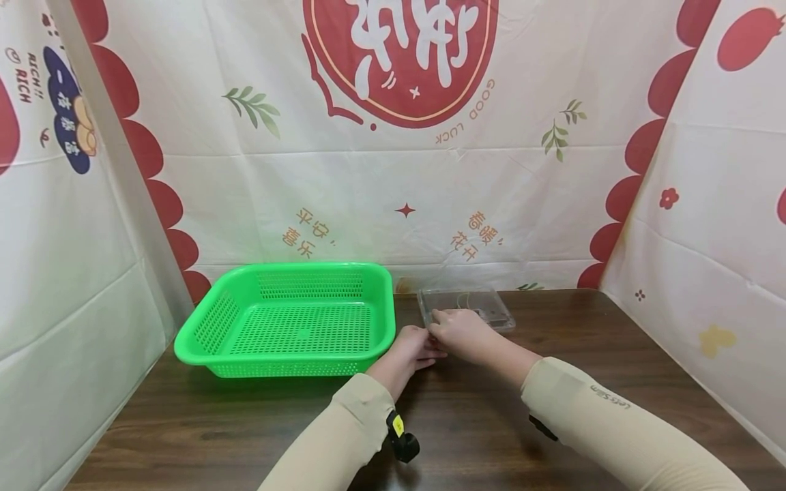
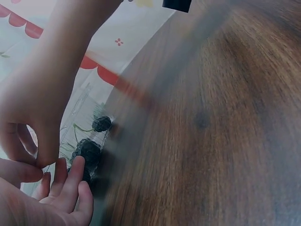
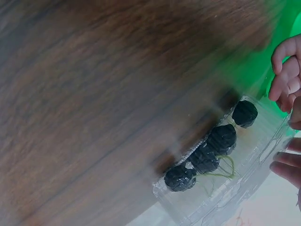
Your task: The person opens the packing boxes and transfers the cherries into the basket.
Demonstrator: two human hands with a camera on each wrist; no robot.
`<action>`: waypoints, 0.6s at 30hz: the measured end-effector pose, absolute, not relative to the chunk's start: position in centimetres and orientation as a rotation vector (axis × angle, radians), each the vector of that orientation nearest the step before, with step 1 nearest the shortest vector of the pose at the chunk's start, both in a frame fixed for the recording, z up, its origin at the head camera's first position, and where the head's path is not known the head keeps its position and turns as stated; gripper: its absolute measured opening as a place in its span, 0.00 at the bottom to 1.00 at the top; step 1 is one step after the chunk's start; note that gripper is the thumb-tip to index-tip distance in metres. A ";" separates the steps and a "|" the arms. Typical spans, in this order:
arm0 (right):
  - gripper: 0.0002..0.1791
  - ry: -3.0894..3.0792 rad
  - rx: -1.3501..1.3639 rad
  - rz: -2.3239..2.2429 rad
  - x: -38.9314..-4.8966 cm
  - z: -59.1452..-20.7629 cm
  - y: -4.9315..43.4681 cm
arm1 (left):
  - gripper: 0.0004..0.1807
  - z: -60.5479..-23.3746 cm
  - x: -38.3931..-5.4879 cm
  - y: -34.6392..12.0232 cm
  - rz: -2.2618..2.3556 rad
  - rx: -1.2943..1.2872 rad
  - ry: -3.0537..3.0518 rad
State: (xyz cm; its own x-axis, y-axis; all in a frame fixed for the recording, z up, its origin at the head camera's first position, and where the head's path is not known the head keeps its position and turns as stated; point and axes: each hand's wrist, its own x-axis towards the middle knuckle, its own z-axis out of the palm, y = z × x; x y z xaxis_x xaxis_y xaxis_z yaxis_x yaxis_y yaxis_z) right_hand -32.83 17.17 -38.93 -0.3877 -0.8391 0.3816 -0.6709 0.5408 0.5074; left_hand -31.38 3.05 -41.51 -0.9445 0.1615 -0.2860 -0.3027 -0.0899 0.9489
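Note:
A clear plastic box (image 1: 500,320) lies at the back of the table, right of centre. Several dark, lumpy berries with thin green stems show inside it, including one berry (image 3: 245,114) at the end nearer the basket. My right hand (image 1: 463,334) is at the box's left end, its thumb and forefinger pinching at the box's edge. Just below and left of it is my left hand (image 1: 410,349), fingers loosely extended near the same corner. In the left wrist view, the left thumb meets the right fingertips. Exactly what lies between the fingertips is hidden.
A green plastic basket (image 1: 285,359) with perforated sides stands to the left of the hands. Behind the brown wooden table (image 1: 467,423) hangs a white printed cloth (image 1: 344,177), which also runs along both sides.

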 end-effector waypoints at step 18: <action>0.02 -1.991 1.191 -0.488 -32.9 -39.9 17.3 | 0.12 -41.0 -31.2 3.2 2.199 -0.180 1.684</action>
